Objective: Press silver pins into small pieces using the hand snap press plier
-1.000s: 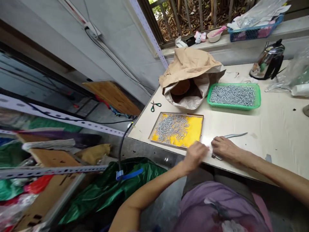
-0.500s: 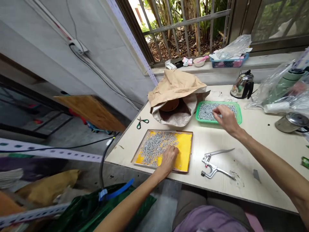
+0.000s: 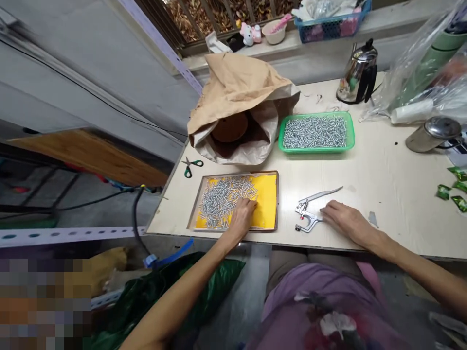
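Observation:
My left hand (image 3: 241, 217) rests on a yellow-lined tray (image 3: 268, 197) at the table's near edge, its fingers curled down into the heap of small metal pins (image 3: 219, 199); whether it grips any is hidden. On the table just right of the metal hand pliers (image 3: 308, 214) lies my right hand (image 3: 343, 221), its fingertips touching the pliers' lower handle. A green tray (image 3: 315, 148) full of the same pins sits farther back.
An open brown paper sack (image 3: 237, 104) stands behind the yellow tray. Green-handled scissors (image 3: 190, 166) lie at the left edge. A steel kettle (image 3: 357, 73), plastic bags (image 3: 419, 78), a metal lid (image 3: 432, 132) and green wrappers (image 3: 452, 187) fill the back right.
My right hand has come back from the green tray to the pliers near the front edge. My left hand stays on the pins in the yellow tray. The view tilted down.

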{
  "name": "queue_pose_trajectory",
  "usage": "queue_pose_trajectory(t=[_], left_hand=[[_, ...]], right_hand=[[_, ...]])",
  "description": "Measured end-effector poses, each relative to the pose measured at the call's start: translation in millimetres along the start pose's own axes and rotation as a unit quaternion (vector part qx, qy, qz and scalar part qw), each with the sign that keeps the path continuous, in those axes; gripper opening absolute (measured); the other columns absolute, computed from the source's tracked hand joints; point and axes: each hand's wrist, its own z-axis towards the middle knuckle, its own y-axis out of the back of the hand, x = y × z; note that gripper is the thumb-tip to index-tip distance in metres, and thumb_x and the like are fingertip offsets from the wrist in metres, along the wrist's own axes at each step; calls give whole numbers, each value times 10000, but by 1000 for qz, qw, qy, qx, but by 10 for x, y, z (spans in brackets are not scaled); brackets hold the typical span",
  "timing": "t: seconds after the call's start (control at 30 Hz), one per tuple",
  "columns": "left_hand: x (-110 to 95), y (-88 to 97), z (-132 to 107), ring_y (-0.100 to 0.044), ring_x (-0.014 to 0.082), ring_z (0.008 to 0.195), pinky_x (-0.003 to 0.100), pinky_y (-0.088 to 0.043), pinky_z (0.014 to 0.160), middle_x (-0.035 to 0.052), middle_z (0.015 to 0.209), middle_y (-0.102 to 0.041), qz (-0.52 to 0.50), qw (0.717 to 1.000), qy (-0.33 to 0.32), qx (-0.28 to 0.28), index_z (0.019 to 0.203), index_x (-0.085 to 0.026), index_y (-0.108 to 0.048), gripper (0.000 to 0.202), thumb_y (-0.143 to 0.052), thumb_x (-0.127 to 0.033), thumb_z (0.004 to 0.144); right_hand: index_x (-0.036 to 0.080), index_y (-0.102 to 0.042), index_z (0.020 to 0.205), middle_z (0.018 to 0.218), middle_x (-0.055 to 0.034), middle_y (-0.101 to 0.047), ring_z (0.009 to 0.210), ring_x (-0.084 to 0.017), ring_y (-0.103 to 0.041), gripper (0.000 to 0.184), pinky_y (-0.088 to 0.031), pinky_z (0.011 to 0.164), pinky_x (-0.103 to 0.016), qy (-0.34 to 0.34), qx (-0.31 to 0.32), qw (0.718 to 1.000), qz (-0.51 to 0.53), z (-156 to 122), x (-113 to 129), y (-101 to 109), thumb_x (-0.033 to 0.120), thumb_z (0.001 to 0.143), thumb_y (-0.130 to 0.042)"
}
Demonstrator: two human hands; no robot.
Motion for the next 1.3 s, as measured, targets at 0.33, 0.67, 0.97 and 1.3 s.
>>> queue_pose_trajectory(t=[0.33,0.67,0.97,1.3], left_hand=[[-37,85,-38,-573,216,891,338,-475,823,90,868,-629,4,999,54,2,806,-162,-663,169,-522,-116,887],[-977,286,111,-568,111,554,206,-441,526,-1,650,-653,-431,878,194,75,753,-151,-695,73,-675,-220,763],[-1428,38,117,-328,20,316,151,-227,331,-90,410,-439,-541,742,343,200,681,-112,-623,211,-754,-271,727],[-1462,-17,155,-340,15,303,144,-241,328,-96,394,-422,-528,737,349,237,686,-101,-637,209,-761,-258,747]], right_hand=[[200,-620,862,790,-39,-573,682,-165,-564,250,-408,558,-280,-7,-39,995,-90,-200,-67,-352,171,963,-393],[196,-596,820,772,-48,-599,678,-168,-518,289,-351,622,-303,1,-10,988,-153,-165,-36,-179,-1,861,-388],[190,-599,827,764,-52,-584,686,-170,-498,272,-304,625,-301,-6,1,986,-169,-184,-43,-131,-11,850,-417],[187,-596,814,798,-64,-599,706,-180,-493,288,-319,641,-308,-16,-3,987,-158,-191,-25,-159,-11,868,-394]])
